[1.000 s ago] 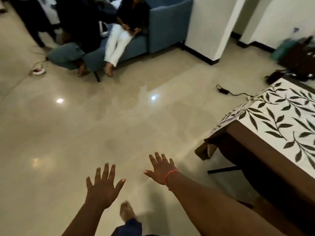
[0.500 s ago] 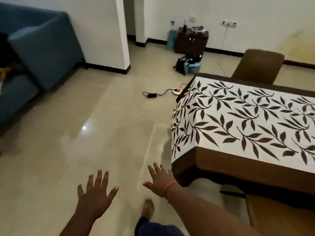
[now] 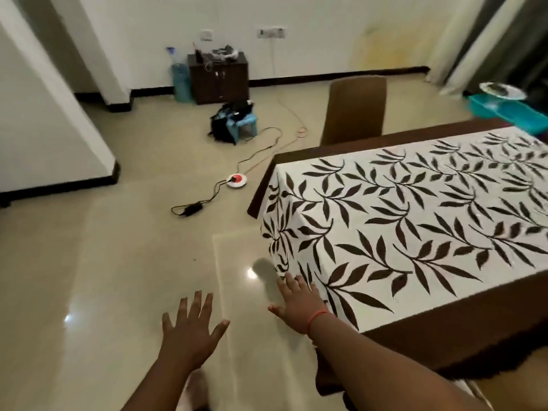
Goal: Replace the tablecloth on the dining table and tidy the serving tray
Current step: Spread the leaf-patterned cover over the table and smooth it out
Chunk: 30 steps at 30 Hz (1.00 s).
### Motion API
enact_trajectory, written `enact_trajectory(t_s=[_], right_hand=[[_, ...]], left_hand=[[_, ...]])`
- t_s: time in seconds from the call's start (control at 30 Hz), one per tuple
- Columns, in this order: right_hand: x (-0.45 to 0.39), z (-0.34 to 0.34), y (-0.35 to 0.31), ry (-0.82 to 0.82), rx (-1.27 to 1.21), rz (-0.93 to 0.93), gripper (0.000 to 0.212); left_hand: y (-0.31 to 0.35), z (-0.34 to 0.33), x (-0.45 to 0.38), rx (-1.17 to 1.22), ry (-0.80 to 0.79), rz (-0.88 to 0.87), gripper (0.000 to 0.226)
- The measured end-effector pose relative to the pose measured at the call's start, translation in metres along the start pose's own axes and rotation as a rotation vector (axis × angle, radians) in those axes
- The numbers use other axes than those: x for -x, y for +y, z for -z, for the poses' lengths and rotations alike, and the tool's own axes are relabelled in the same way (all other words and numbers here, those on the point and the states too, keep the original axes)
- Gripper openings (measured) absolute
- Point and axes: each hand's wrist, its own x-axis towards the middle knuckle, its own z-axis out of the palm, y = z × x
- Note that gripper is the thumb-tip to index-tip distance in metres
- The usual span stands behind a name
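Note:
A white tablecloth with dark leaf print and a brown border (image 3: pixel 415 221) covers the dining table on the right. My right hand (image 3: pixel 299 304), with an orange band at the wrist, is stretched out with straight fingers at the cloth's near left corner; whether it touches the cloth I cannot tell. My left hand (image 3: pixel 189 330) hovers over the floor with spread fingers and holds nothing. No serving tray is visible on the table.
A brown chair (image 3: pixel 354 109) stands at the table's far side. On the floor lie a white and red power strip (image 3: pixel 237 180), a charger with cables (image 3: pixel 189 209) and a dark bag (image 3: pixel 232 123). A dark cabinet (image 3: pixel 218 75) and a teal tub (image 3: pixel 513 112) stand by the walls.
My view has swung right from the sofa to the dining table, and I have stepped closer. My right hand has come up to the cloth's near corner; both hands stay spread.

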Motion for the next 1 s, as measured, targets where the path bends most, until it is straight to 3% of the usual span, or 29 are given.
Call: enact_trajectory(t_s=[0.23, 0.4, 0.67, 0.87, 1.0], right_hand=[[-0.023, 0.032, 0.005, 0.145, -0.181, -0.381, 0.108], [-0.020, 0.038, 0.019, 0.174, -0.300, -0.638, 0.078], [-0.040, 0.024, 0.080, 0.260, -0.397, -0.923, 0.069], [-0.072, 0.036, 0.101, 0.228, -0.510, -1.037, 0.064], [-0.086, 0.063, 0.103, 0.307, -0.540, -1.146, 0.067]], left_hand=[[0.020, 0.089, -0.138, -0.181, -0.015, -0.428, 0.099], [0.063, 0.126, -0.219, -0.307, -0.036, -0.601, 0.105], [0.184, 0.104, -0.315, -0.246, -0.006, -0.870, 0.081], [0.243, 0.129, -0.354, -0.344, -0.002, -0.962, 0.076], [0.272, 0.159, -0.389, -0.494, 0.014, -1.046, 0.073]])
